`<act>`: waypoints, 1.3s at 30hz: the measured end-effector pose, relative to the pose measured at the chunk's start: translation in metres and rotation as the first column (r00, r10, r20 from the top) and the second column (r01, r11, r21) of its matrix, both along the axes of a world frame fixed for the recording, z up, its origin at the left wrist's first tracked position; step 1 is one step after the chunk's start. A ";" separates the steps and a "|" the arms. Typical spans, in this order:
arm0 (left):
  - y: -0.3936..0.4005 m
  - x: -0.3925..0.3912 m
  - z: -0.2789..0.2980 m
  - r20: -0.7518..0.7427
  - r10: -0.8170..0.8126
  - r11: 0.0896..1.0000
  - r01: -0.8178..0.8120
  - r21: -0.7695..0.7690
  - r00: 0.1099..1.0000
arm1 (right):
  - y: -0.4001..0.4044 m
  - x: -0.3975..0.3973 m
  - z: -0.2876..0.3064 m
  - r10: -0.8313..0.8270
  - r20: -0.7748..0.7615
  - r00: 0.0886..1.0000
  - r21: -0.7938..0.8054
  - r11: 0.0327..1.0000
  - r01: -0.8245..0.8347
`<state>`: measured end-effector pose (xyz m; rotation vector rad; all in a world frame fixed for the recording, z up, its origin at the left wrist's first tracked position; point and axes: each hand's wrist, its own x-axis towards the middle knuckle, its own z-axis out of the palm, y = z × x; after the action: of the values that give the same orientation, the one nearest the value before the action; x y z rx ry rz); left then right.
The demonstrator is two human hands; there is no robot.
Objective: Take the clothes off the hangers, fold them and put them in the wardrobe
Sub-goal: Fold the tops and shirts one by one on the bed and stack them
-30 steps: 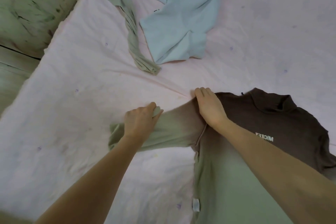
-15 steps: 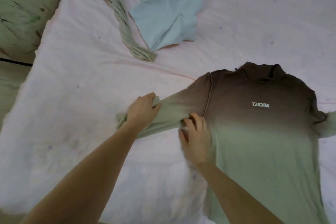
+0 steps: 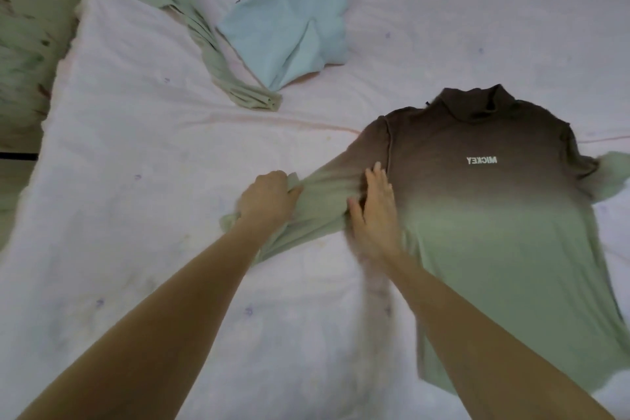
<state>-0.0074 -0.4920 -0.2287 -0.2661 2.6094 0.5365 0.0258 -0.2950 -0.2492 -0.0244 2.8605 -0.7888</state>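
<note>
My brown-to-green shirt lies flat on the bed sheet, collar toward the far edge, hem toward me, its long axis running near to far. Mirrored white letters read "MICKEY". My left hand grips its sleeve; my right hand presses it, fingers straight. 2 more garments lie farther off: 1 light blue, 1 pale green.

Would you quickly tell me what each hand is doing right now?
Left hand: closed, gripping the sleeve of the shirt.
Right hand: open, fingers straight, pressing flat on the shirt.
</note>
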 end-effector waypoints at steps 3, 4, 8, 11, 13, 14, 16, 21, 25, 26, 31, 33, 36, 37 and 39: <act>-0.010 -0.002 0.009 0.085 -0.081 0.995 0.076 0.062 0.993 | -0.005 0.015 -0.016 0.161 0.118 0.980 0.234 0.954 -0.185; -0.014 -0.003 0.015 0.102 -0.079 0.992 0.067 0.110 0.992 | -0.003 0.013 -0.010 0.190 0.143 0.971 0.191 0.958 -0.215; -0.011 -0.003 0.061 0.175 0.094 0.882 -0.163 0.441 0.980 | 0.006 0.005 0.044 -0.146 0.292 0.945 -0.514 0.809 0.284; 0.022 0.000 0.097 0.233 0.154 0.776 -0.263 0.573 0.960 | 0.021 -0.006 0.096 -0.304 0.608 0.734 -0.674 0.291 0.679; 0.061 -0.002 0.117 0.239 0.193 0.702 -0.305 0.644 0.951 | 0.050 -0.009 0.120 -0.254 0.708 0.660 -0.641 0.163 0.750; 0.078 -0.001 0.121 0.244 0.231 0.657 -0.336 0.675 0.942 | 0.062 -0.008 0.125 -0.229 0.737 0.636 -0.626 0.123 0.770; 0.131 -0.004 0.125 0.275 0.259 0.589 -0.377 0.714 0.926 | 0.103 -0.003 0.130 -0.204 0.783 0.587 -0.588 0.063 0.806; 0.272 -0.005 0.112 0.534 0.167 0.418 -0.550 0.723 0.829 | 0.205 0.011 0.113 -0.314 0.833 0.455 -0.475 0.014 0.880; 0.304 0.009 0.086 0.087 0.123 0.837 -0.150 0.526 0.989 | 0.250 0.021 0.086 -0.519 0.719 0.462 -0.338 0.321 0.885; 0.306 0.011 0.080 -0.020 0.061 0.901 -0.046 0.432 0.998 | 0.259 0.020 0.080 -0.545 0.666 0.510 -0.319 0.410 0.854; 0.252 0.020 0.046 -0.149 -0.461 0.876 0.421 -0.235 0.875 | 0.246 0.010 0.071 -0.545 0.538 0.643 -0.249 0.627 0.739; 0.227 0.027 0.036 -0.149 -0.575 0.787 0.495 -0.367 0.804 | 0.241 0.011 0.070 -0.573 0.543 0.613 -0.323 0.532 0.783; 0.210 0.026 0.028 -0.179 -0.690 0.703 0.589 -0.399 0.702 | 0.240 0.011 0.075 -0.546 0.633 0.549 -0.473 0.289 0.832; 0.209 0.022 0.026 -0.203 -0.719 0.683 0.621 -0.384 0.665 | 0.241 0.012 0.077 -0.529 0.655 0.539 -0.502 0.229 0.834; 0.211 0.014 0.026 -0.229 -0.758 0.650 0.678 -0.343 0.611 | 0.244 0.016 0.078 -0.549 0.658 0.515 -0.522 0.160 0.838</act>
<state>0.0067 -0.2809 -0.2025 0.9010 2.7940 -0.0228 0.0415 -0.0508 -0.1708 1.3190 1.7394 -1.9963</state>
